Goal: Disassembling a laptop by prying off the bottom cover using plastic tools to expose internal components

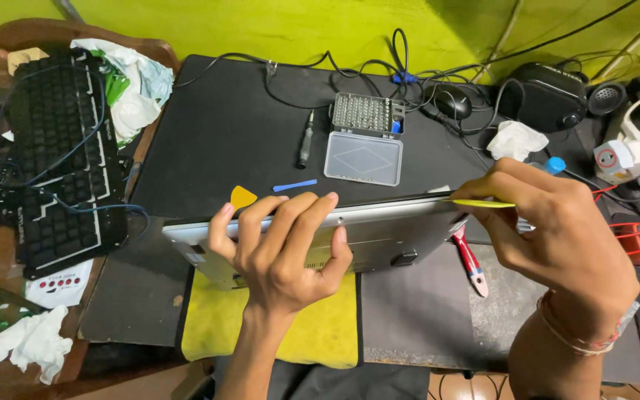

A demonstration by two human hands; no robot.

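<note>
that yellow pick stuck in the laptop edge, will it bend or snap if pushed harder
The yellow pick looks very thin and flat, so it probably flexes rather than snaps. The right hand pinches it near the laptop seam, leaving little free length to bend. Its smooth plastic may slip between the fingers. The left hand grips the tilted laptop, which likely steadies any push.

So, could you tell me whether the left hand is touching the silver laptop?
Touching. The head view shows the left hand gripping the tilted silver laptop, its fingers curled over the top edge and its thumb pressed on the near face.
</note>
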